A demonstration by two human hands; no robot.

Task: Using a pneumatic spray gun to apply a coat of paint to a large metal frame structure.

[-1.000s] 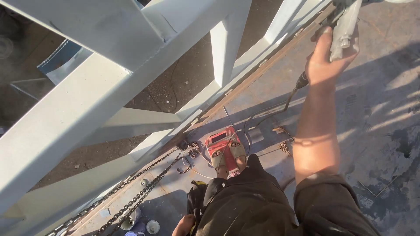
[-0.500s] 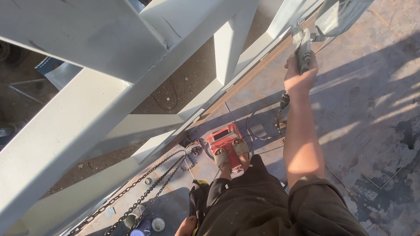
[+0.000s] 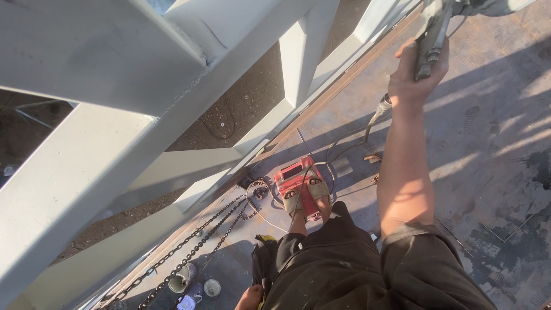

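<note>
Here we see our right arm stretched straight out ahead, bare from the rolled dark sleeve to the wrist, with the right hand (image 3: 416, 72) wrapped tight around the grey metal handle of a tool (image 3: 430, 34) at the top right of the view; the tool's upper end runs out of the picture. A thin cable (image 3: 373, 117) trails from below the wrist down toward the floor. Our left hand (image 3: 251, 297) shows only as a sliver at the bottom edge, beside our dark trousers, and we cannot tell whether it is open or closed.

We stand on a worn, patterned steel deck (image 3: 493, 149), stained dark in patches. A boxy red tool (image 3: 295, 181) lies under our sandalled foot (image 3: 314, 192). White painted steel beams (image 3: 115, 132) cross on the left, smooth with welded joints. Two link chains (image 3: 195, 252) run along the deck edge toward small round white containers (image 3: 198, 284), whose contents we cannot make out.
</note>
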